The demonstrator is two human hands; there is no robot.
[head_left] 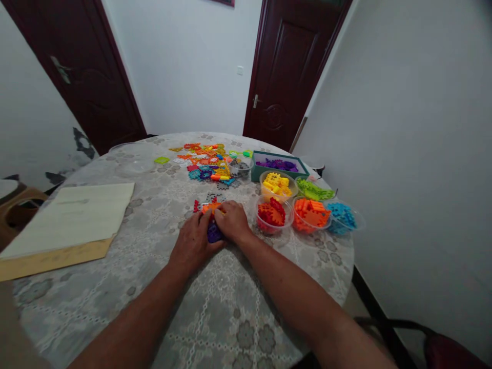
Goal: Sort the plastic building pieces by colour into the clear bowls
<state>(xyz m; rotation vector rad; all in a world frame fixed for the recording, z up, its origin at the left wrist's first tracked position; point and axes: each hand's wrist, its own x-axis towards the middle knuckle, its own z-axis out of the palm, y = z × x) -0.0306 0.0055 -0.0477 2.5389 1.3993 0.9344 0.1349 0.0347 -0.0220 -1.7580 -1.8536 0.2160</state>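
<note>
Both hands close around a small build of plastic gear-toy pieces on the table. A purple piece [214, 232] shows at its near side, between my hands. An orange piece [211, 207] shows at the far side, beyond my fingertips. My left hand [195, 238] wraps the left side, with its thumb along the near edge. From the right, my right hand [232, 220] curls its fingers over the top. How the pieces join is hidden under the fingers. A small red toothed piece [196, 206] and grey gears [216, 197] lie just past the hands.
Clear tubs hold red [272, 212], orange [310, 214], yellow [277, 185], blue [342, 217] and green pieces [315, 189] at right. Behind them stands a green box [255, 171] of purple pieces. Loose mixed pieces [207, 159] spread farther back. Paper sheets [77, 212] lie left.
</note>
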